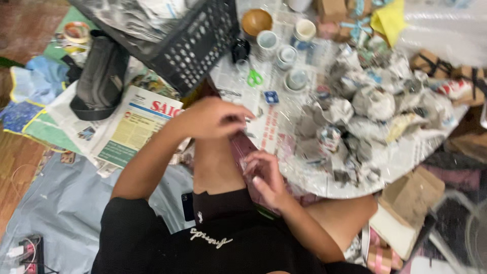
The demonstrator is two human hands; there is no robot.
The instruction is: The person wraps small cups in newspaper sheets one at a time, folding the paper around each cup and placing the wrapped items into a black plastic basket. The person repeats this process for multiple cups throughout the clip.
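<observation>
Clamps the right hand on the lower end of a dark red box, fingers laid along its face and thumb behind. Curls the left hand over the box's upper end, fingertips bunched together. Too blurred to tell whether these nip the box's edge or only hover at it. Props the box upright and slightly tilted against the bare knee, just in front of the near rim of the round surface.

Judging by how things lie: a good part done, some left. Shows a heap of paper bundles already wrapped in newspaper, crowding the right half of the surface. Leaves a cluster of cups and a wooden bowl bare at the far side. Shows no paper on the box in hand either.

Further out, finds green scissors lying on the newspaper lining, between the cups and the left hand, within easy reach. Tips a black crate over the surface's left edge, close above the left hand and crowding that side. Beyond it, sets a black bag on a spread newspaper on the floor. To the right, wedges an open cardboard box by the person's leg, with a yellow cloth at the far edge.
</observation>
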